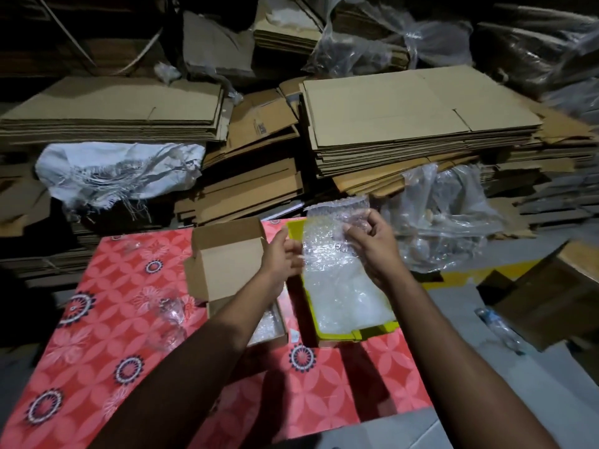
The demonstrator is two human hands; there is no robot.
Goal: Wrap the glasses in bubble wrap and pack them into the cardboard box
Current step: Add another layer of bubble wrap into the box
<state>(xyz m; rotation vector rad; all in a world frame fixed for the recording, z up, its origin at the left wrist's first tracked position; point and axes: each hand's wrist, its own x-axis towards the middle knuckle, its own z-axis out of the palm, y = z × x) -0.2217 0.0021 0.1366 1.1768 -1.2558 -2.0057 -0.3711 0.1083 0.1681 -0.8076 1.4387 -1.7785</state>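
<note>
glasses (170, 314) clear, unwrapped, lie on red floral worktop (107, 319) left of cardboard box (227, 264); wrapping barely begun by look of it. box open, flaps up, bubbled packing already inside near end. yellow tray (356, 333) holds stack of bubble wrap (343, 296). left hand (282, 254) pinches top sheet's edge, right hand (372, 244) curls round its upper part, lifting it. behind: flat corrugated cardboard stacks (415, 115), crinkled plastic bags.

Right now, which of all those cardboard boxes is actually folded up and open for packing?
The small cardboard box on the red patterned cloth, beside the left hand. The flattened cartons behind lie in stacks.
</note>
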